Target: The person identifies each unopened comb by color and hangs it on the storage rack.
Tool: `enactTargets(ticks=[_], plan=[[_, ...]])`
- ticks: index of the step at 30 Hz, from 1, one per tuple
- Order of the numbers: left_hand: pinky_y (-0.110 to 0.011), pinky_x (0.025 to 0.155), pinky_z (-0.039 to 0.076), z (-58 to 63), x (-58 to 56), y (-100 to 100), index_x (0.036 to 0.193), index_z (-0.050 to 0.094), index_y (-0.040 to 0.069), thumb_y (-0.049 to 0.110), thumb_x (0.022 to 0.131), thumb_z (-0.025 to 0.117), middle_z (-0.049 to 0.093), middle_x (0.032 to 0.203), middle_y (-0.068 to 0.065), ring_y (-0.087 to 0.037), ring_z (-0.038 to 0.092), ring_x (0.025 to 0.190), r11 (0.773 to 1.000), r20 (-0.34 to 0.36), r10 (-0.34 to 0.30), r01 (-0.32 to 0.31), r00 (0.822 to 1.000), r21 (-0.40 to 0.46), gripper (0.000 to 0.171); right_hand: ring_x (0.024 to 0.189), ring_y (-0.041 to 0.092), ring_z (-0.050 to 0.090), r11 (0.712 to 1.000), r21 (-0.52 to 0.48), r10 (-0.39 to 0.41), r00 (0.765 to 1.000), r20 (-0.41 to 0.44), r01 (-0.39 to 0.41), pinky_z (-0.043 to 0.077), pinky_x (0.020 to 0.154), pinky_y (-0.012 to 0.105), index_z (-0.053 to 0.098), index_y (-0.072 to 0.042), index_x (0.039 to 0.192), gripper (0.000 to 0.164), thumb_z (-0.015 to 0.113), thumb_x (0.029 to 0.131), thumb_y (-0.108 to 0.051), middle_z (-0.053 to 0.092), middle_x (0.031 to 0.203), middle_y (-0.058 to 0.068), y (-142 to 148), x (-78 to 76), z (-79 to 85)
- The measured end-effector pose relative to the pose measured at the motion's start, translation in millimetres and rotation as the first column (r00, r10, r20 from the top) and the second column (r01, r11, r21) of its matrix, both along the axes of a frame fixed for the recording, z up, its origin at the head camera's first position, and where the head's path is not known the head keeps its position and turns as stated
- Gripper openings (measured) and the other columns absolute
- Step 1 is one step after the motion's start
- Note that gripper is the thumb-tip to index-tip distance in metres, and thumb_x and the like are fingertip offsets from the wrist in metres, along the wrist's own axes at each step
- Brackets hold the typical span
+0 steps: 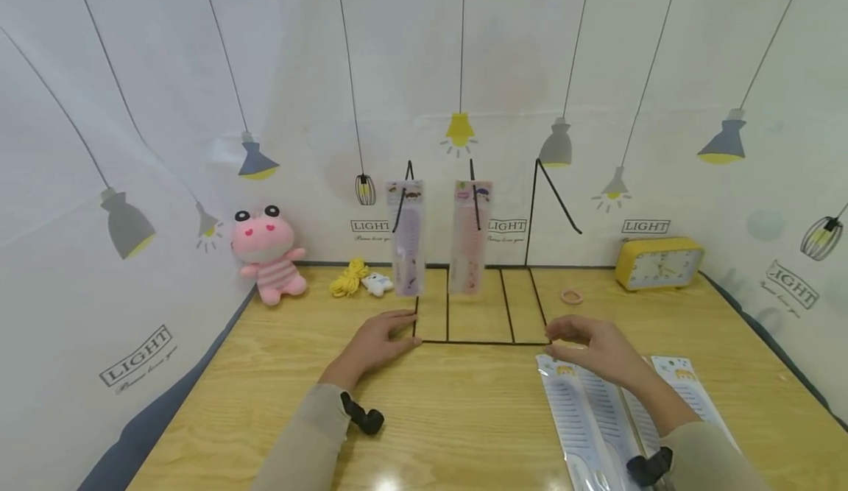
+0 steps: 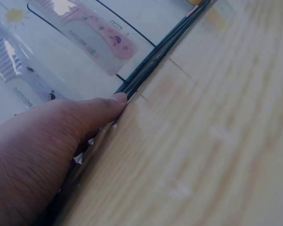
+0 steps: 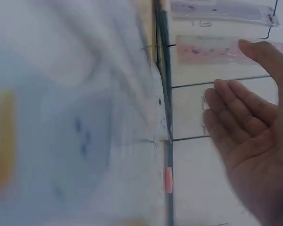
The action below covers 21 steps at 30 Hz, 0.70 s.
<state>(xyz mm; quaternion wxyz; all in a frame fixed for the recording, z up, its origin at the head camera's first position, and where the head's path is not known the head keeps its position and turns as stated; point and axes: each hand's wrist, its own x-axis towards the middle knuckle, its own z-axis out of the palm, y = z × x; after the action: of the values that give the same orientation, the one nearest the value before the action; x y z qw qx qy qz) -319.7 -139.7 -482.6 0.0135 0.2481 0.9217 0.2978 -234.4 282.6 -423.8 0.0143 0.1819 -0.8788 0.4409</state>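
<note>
A black wire display rack point(image 1: 464, 342) stands on the table, its hooks rising at the back. On two hooks hang a purple packaged comb point(image 1: 407, 244) and a pink packaged comb point(image 1: 469, 248); the right hook point(image 1: 556, 195) carries nothing. My left hand point(image 1: 376, 344) touches the rack's front left corner with the thumb, fingers extended along its left side. In the left wrist view the thumb point(image 2: 96, 110) lies against the wire and the other fingers are mostly hidden. Near the front right corner is my right hand point(image 1: 599, 347), fingers loosely bent with nothing between them.
More packaged combs point(image 1: 563, 417) lie on the table under and beside my right forearm. Behind, from left to right, are a pink plush toy point(image 1: 268, 255), yellow cord point(image 1: 347, 279), a small white figure point(image 1: 377, 283), a pink ring point(image 1: 571, 297) and a yellow clock point(image 1: 662, 264).
</note>
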Motion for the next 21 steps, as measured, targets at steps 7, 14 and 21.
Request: enactTargets(ticks=[7, 14, 21], plan=[[-0.05, 0.117, 0.033, 1.1, 2.2, -0.8, 0.148, 0.053, 0.026, 0.053, 0.096, 0.063, 0.046, 0.154, 0.004, -0.025, 0.039, 0.143, 1.0, 0.002, 0.006, -0.006, 1.0, -0.006, 0.06, 0.111, 0.023, 0.067, 0.99, -0.139, 0.029, 0.999, 0.027, -0.025, 0.056, 0.088, 0.024, 0.067, -0.003, 0.124, 0.036, 0.073, 0.095, -0.024, 0.071, 0.117, 0.011, 16.8, -0.3, -40.3], [-0.049, 0.117, 0.033, -2.3, -1.5, -4.1, 0.148, 0.052, 0.029, 0.056, 0.095, 0.063, 0.045, 0.154, 0.006, -0.023, 0.039, 0.143, 1.0, 0.004, 0.014, -0.014, 1.0, -0.008, 0.061, 0.107, 0.019, 0.068, 0.999, -0.04, 0.0, 0.997, -0.073, -0.003, 0.056, 0.091, 0.027, 0.069, -0.009, 0.12, 0.034, 0.075, 0.093, -0.029, 0.072, 0.112, 0.002, 21.5, -7.0, -54.1], [-0.05, 0.117, 0.033, -2.5, 0.0, -1.4, 0.149, 0.052, 0.029, 0.055, 0.095, 0.063, 0.045, 0.154, 0.007, -0.024, 0.038, 0.144, 1.0, 0.021, 0.014, -0.014, 1.0, -0.001, 0.06, 0.105, 0.019, 0.068, 0.995, 0.068, -0.059, 0.989, -0.133, 0.068, 0.057, 0.092, 0.037, 0.072, -0.011, 0.116, 0.032, 0.074, 0.093, -0.033, 0.073, 0.109, -0.003, 23.9, -7.1, -55.8]])
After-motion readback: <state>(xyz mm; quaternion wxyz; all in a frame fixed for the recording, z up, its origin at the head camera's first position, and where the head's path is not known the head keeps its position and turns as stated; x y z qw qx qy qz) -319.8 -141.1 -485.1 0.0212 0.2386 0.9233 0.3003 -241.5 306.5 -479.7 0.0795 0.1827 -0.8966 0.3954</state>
